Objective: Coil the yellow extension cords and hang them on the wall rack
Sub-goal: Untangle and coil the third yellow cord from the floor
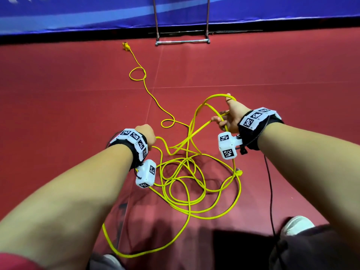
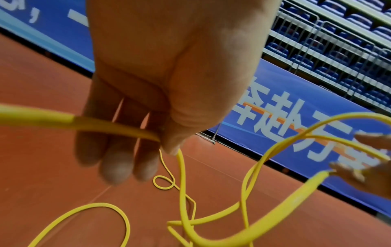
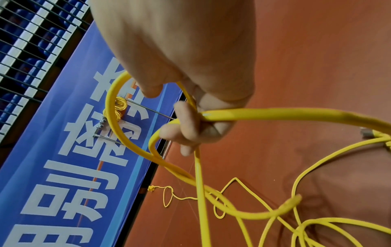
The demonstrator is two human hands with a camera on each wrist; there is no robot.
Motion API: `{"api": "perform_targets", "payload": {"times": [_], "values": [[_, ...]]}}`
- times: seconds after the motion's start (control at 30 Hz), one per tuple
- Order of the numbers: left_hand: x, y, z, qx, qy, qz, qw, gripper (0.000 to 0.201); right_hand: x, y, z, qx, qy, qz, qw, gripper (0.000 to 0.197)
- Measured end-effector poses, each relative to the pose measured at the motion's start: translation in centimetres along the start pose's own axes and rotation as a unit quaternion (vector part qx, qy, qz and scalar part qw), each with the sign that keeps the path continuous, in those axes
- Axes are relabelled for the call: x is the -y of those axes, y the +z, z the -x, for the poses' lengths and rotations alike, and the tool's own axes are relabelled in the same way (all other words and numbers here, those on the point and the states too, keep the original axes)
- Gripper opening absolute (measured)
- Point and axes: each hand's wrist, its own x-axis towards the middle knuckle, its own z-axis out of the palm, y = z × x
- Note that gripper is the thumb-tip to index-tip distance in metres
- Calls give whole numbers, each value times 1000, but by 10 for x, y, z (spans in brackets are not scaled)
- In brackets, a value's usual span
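Note:
A long yellow extension cord (image 1: 187, 172) lies in loose tangled loops on the red floor, trailing away to a yellow plug (image 1: 126, 45) near the wall. My right hand (image 1: 228, 117) grips a raised loop of the cord (image 3: 118, 133), with strands passing through its curled fingers (image 3: 186, 127). My left hand (image 1: 149, 134) pinches another strand (image 2: 127, 128) between thumb and fingers, lower and to the left. The metal rack (image 1: 182, 42) stands against the blue wall banner. In the right wrist view, a coiled yellow cord (image 3: 118, 107) hangs on the rack.
A blue banner (image 1: 78, 14) runs along the far wall behind the rack. A second yellow plug (image 1: 239, 172) lies among the loops below my right wrist. A thin black wire (image 1: 269, 182) hangs from my right wristband. My shoes (image 1: 298, 225) stand at the near edge.

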Motion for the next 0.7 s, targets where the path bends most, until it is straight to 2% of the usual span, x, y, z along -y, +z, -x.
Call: {"api": "perform_targets", "payload": {"times": [0.07, 0.1, 0.2, 0.27, 0.37, 0.47, 0.53, 0.6, 0.7], "values": [[-3, 1, 5, 32, 37, -32, 998, 60, 2, 4, 1, 6, 0, -14, 1000, 68], [-4, 2, 7, 42, 59, -40, 997, 64, 3, 6, 1, 10, 0, -20, 1000, 67], [-8, 9, 8, 64, 92, -82, 990, 38, 5, 10, 1, 19, -1, -30, 999, 66], [-11, 13, 7, 75, 91, -110, 987, 28, 6, 10, 2, 23, 0, -29, 999, 66], [-18, 15, 9, 95, 96, -117, 984, 37, 6, 13, 3, 31, 2, -26, 999, 64], [-22, 18, 10, 65, 122, -104, 985, 45, 5, 17, 4, 45, 7, -23, 999, 64], [-28, 18, 11, 48, 150, -39, 987, 43, 5, 21, 7, 54, 8, -19, 998, 64], [-41, 13, 11, 37, 181, 90, 979, 36, 4, 26, 9, 65, 13, -14, 998, 64], [-66, 1, 14, 45, 216, 284, 933, 14, 4, 32, 10, 78, 16, -15, 997, 64]]}}
